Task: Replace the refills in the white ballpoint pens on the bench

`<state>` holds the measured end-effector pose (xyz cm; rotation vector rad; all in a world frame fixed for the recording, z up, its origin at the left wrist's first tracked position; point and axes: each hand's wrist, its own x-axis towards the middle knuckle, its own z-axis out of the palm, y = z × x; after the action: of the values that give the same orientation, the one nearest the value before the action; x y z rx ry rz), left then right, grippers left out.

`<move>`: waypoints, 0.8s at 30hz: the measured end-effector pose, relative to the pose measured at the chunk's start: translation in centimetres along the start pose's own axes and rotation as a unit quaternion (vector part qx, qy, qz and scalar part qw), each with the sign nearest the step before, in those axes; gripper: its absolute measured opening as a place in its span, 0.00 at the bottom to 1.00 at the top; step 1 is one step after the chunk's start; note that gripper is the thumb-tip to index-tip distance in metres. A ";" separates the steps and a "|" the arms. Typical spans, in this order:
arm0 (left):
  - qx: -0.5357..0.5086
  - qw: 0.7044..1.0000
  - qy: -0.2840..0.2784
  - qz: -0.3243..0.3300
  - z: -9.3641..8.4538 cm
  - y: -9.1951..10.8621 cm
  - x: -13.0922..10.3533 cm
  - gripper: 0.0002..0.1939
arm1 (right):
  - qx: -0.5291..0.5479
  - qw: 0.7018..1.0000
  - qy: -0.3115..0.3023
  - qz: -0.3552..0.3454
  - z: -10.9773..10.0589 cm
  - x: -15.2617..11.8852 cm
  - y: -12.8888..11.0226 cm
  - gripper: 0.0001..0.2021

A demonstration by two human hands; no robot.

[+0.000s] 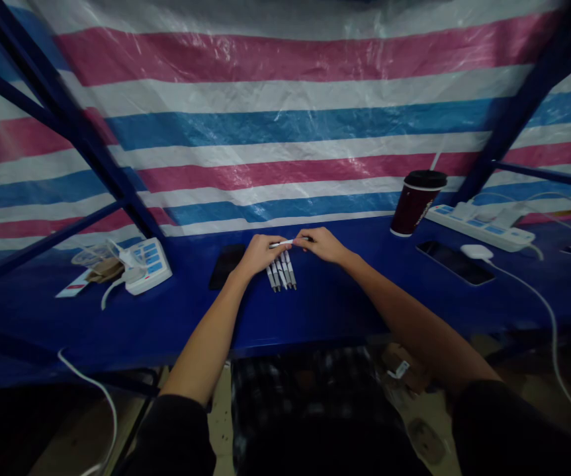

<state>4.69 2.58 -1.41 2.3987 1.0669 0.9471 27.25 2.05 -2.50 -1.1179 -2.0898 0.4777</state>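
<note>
Between my two hands a white pen (282,244) lies level, just above the blue shelf top. My left hand (260,254) has its fingers closed on the pen's left part. The fingertips of my right hand (323,244) pinch its right end, where a dark tip shows. Directly below, several white and grey pens (281,272) lie side by side on the shelf, their dark ends toward me. My hands partly cover their far ends. Left of my left hand is a flat black object (227,264), perhaps a phone.
On the right stand a dark red lidded cup (417,203) with a straw, a power strip (481,227), a phone (454,262) and a white charger (477,252) with its cable. Another power strip (148,266) sits left. A striped plastic sheet (285,125) hangs behind, between blue metal posts.
</note>
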 end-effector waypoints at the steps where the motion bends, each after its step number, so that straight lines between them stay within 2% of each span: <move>1: 0.002 1.000 0.002 0.005 0.0 0.0 0.0 0.15 | 0.004 1.000 0.000 -0.001 0.0 0.0 0.0 0.11; 4: -0.001 1.000 0.001 0.007 0.2 -0.3 0.0 0.13 | 0.013 1.000 0.009 -0.026 -0.1 0.0 0.0 0.09; 8: 0.003 1.000 -0.003 0.008 0.3 -0.9 0.0 0.13 | 0.006 1.000 -0.010 -0.020 -0.2 0.2 0.1 0.07; 11: 0.052 0.998 0.013 0.015 -0.1 -1.0 0.2 0.12 | 0.084 0.996 -0.029 0.003 0.1 0.2 0.1 0.08; 12: 0.068 0.997 0.035 0.027 -0.4 -0.9 0.3 0.12 | 0.132 0.990 -0.038 0.021 0.3 0.2 0.0 0.09; 14: 0.076 0.989 0.119 0.050 -1.0 -0.6 0.6 0.16 | 0.240 0.967 -0.065 0.064 0.7 0.2 -0.3 0.12; 16: 0.048 0.976 0.206 0.050 -1.5 -0.4 0.7 0.27 | 0.326 0.936 -0.096 0.090 1.1 0.1 -0.9 0.13; 17: 0.024 0.972 0.230 0.041 -1.6 -0.4 0.8 0.31 | 0.353 0.924 -0.111 0.093 1.3 0.0 -1.2 0.13; 19: -0.028 0.973 0.228 0.029 -1.6 -0.5 0.9 0.32 | 0.380 0.911 -0.135 0.088 1.4 -0.2 -1.7 0.14; 22: -0.075 0.979 0.188 0.030 -1.1 -0.7 0.9 0.25 | 0.397 0.902 -0.146 0.090 1.5 -0.3 -2.0 0.13; 24: -0.086 0.980 0.180 0.027 -0.9 -0.8 0.9 0.24 | 0.407 0.898 -0.143 0.089 1.6 -0.3 -2.0 0.13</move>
<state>4.10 3.82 -0.80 2.1745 0.9934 1.4700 25.10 0.69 -2.48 -0.7452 -1.7069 1.5146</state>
